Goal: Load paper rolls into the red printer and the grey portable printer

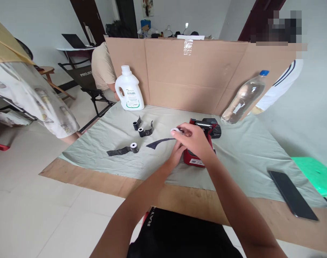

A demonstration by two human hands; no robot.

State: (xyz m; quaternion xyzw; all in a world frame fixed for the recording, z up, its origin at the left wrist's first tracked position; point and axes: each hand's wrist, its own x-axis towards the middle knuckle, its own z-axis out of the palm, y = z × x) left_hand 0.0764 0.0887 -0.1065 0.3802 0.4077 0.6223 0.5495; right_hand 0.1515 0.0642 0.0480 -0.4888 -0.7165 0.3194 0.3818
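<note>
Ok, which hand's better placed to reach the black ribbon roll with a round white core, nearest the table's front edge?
Left, probably: the left hand is nearer that black roll; the right hand is farther right, pinching another white-ended roll. The left's grip is partly hidden.

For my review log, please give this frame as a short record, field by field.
Right hand: holding a white-ended roll
Left hand: just below the right; its grip is hidden
Dark strip: extends leftward from the hands
Device: red and black, partly hidden by the right arm
Left of hands: three black rolls with loose tails, on a pale cloth
Back: white jug, blue-capped clear bottle, cardboard panel
</note>
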